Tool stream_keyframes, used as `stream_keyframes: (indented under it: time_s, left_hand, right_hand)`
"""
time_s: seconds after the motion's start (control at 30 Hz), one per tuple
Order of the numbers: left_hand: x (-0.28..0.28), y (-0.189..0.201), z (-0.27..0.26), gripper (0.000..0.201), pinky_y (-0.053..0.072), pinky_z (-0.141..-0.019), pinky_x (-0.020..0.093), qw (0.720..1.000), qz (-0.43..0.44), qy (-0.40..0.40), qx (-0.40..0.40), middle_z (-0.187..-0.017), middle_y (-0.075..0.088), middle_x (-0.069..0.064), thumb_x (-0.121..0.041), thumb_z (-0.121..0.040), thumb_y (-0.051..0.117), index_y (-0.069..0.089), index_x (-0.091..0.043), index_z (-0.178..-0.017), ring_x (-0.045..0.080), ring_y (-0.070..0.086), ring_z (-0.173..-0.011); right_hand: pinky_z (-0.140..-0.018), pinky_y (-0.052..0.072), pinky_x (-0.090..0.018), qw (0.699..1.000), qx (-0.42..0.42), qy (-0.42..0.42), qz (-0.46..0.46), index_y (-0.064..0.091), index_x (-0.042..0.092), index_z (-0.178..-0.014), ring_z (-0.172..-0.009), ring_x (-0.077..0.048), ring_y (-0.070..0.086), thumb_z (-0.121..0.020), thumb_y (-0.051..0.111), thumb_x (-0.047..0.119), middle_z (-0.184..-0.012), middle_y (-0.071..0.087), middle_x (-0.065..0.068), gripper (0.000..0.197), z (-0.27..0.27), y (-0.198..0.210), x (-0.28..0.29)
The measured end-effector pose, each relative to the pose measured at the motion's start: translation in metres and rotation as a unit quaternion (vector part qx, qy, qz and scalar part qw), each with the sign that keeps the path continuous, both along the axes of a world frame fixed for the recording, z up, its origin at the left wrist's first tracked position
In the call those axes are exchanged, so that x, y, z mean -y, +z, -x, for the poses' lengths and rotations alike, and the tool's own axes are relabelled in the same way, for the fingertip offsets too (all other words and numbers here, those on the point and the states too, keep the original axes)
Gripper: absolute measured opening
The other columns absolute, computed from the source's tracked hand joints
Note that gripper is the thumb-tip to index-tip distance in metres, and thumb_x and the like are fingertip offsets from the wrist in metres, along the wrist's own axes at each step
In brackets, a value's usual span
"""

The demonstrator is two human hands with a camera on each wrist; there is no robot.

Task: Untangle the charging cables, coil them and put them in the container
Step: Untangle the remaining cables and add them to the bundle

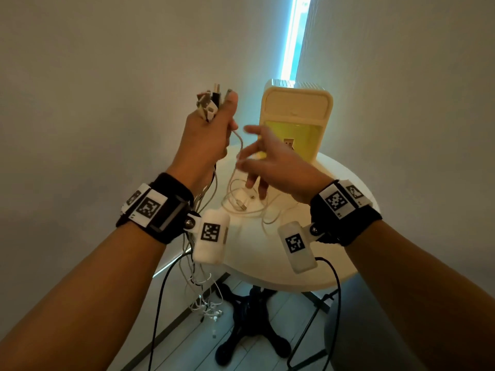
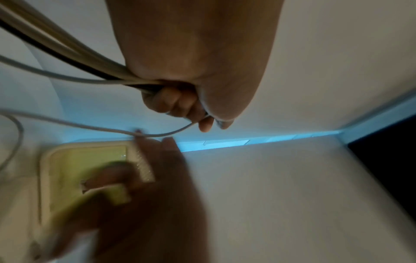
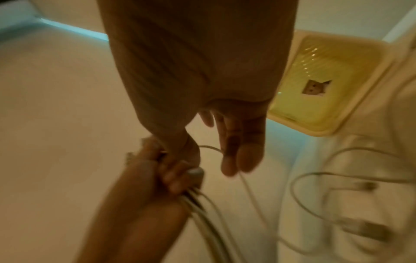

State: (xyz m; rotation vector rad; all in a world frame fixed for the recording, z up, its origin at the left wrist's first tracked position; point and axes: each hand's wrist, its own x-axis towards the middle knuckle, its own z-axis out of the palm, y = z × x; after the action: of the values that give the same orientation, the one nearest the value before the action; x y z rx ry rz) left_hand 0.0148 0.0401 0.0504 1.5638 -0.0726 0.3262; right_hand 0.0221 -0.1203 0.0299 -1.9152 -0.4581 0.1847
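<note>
Untangling in hand: one white cable being separated from a held bundle, none yet coiled or stored

The round, smooth white table (image 1: 281,263) carries the cream plastic container (image 1: 296,113), rounded corners, glossy yellow-green inside, seemingly without cables. The left hand (image 1: 209,135) is fisted round the cable bundle (image 1: 211,103), plugs upward, thin cords hanging past the table edge. The right hand (image 1: 276,162), fingers extended, appears to hook the loose white cable (image 1: 238,140); its far end lies curled on the table. Next move likely calls for drawing that strand free, then coiling it
</note>
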Motion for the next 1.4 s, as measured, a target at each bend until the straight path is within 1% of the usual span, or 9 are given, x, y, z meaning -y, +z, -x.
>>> stream_keyframes:
  time_s: [0.13, 0.3, 0.4, 0.63, 0.8, 1.0, 1.07, 1.17, 1.4]
  left_hand:
    - [-0.007, 0.006, 0.001, 0.051, 0.050, -0.075, 0.036, 0.996, 0.066, -0.067, 0.010, -0.069, 0.055, -0.003, -0.054, -0.104, 0.060, 0.054, -0.025, -0.062, 0.014, 0.057, -0.069]
    - [-0.022, 0.017, 0.007, 0.053, 0.028, -0.044, 0.024, 0.979, 0.154, -0.136, 0.012, -0.064, 0.025, -0.001, -0.049, -0.109, 0.053, 0.034, -0.026, -0.065, 0.013, 0.025, -0.053]
    - [-0.034, 0.020, 0.008, 0.054, 0.017, -0.038, 0.023, 0.978, 0.167, -0.120, 0.024, -0.057, 0.020, -0.005, -0.039, -0.108, 0.058, 0.023, -0.026, -0.069, 0.012, 0.014, -0.048]
    - [-0.061, 0.019, 0.013, 0.056, 0.012, -0.040, 0.023, 0.982, 0.149, -0.108, 0.026, -0.053, 0.015, -0.005, -0.024, -0.103, 0.062, 0.021, -0.027, -0.066, 0.013, 0.009, -0.044]
    - [-0.069, 0.020, 0.013, 0.058, 0.012, -0.040, 0.022, 0.987, 0.109, -0.120, 0.006, -0.053, 0.014, -0.005, -0.031, -0.104, 0.061, 0.013, -0.026, -0.071, 0.013, 0.008, -0.044]
    - [-0.044, 0.004, 0.006, 0.044, 0.016, -0.042, 0.020, 0.994, -0.042, -0.091, -0.044, -0.053, 0.026, -0.006, -0.033, -0.102, 0.069, 0.045, -0.023, -0.068, 0.012, 0.017, -0.044]
    - [-0.033, -0.006, 0.001, 0.036, 0.019, -0.041, 0.022, 0.989, -0.101, -0.082, -0.070, -0.056, 0.030, -0.005, -0.040, -0.099, 0.073, 0.070, -0.007, -0.086, 0.011, 0.024, -0.045]
    - [-0.021, -0.023, -0.007, 0.061, 0.022, -0.040, 0.023, 0.981, -0.126, -0.100, -0.105, -0.058, 0.032, -0.006, -0.048, -0.094, 0.078, 0.069, 0.009, -0.114, 0.011, 0.026, -0.047]
    - [-0.025, -0.022, -0.009, 0.035, 0.017, -0.041, 0.021, 0.989, -0.041, -0.125, -0.072, -0.056, 0.030, -0.004, -0.022, -0.101, 0.070, 0.057, -0.016, -0.069, 0.011, 0.022, -0.045]
  right_hand:
    - [-0.057, 0.063, -0.036, 0.983, 0.030, 0.073, 0.168, 0.070, 0.013, -0.118, -0.082, -0.024, 0.076, -0.103, 0.065, 0.022, -0.103, 0.074, -0.008, 0.018, -0.011, -0.031, -0.007]
    - [-0.054, 0.055, -0.025, 0.959, 0.068, 0.048, 0.273, 0.076, 0.013, -0.093, -0.058, -0.003, 0.064, -0.098, 0.061, 0.014, -0.083, 0.074, -0.004, 0.016, -0.030, -0.045, -0.005]
    - [-0.065, 0.048, -0.021, 0.935, 0.073, 0.076, 0.338, 0.076, 0.018, -0.091, -0.074, -0.006, 0.063, -0.098, 0.063, 0.018, -0.092, 0.075, 0.003, 0.016, -0.036, -0.049, 0.002]
    - [-0.078, 0.046, -0.026, 0.945, 0.084, -0.004, 0.316, 0.074, 0.020, -0.106, -0.097, -0.017, 0.060, -0.095, 0.046, -0.007, -0.102, 0.063, 0.004, 0.040, -0.069, -0.053, 0.033]
    - [-0.062, 0.037, -0.002, 0.925, 0.174, -0.048, 0.335, 0.079, 0.010, -0.104, -0.088, -0.015, 0.064, -0.100, 0.062, 0.006, -0.095, 0.073, 0.003, 0.018, -0.076, -0.051, 0.046]
    - [-0.071, 0.038, -0.004, 0.939, 0.269, -0.075, 0.201, 0.085, 0.018, -0.102, -0.072, 0.014, 0.058, -0.092, 0.077, 0.012, -0.080, 0.065, 0.018, 0.014, -0.066, -0.014, 0.037]
    - [-0.073, 0.040, -0.010, 0.930, 0.304, -0.064, 0.196, 0.084, 0.021, -0.102, -0.072, 0.006, 0.058, -0.091, 0.077, 0.017, -0.079, 0.065, 0.015, 0.014, -0.059, -0.004, 0.030]
    - [-0.073, 0.046, -0.014, 0.925, 0.326, -0.052, 0.189, 0.082, 0.022, -0.098, -0.075, -0.001, 0.061, -0.093, 0.075, 0.024, -0.081, 0.069, 0.013, 0.009, -0.050, 0.005, 0.021]
    - [-0.065, 0.047, -0.020, 0.940, 0.282, -0.072, 0.177, 0.071, 0.014, -0.092, -0.064, -0.008, 0.058, -0.094, 0.070, 0.013, -0.070, 0.067, 0.004, 0.003, -0.051, -0.019, 0.029]
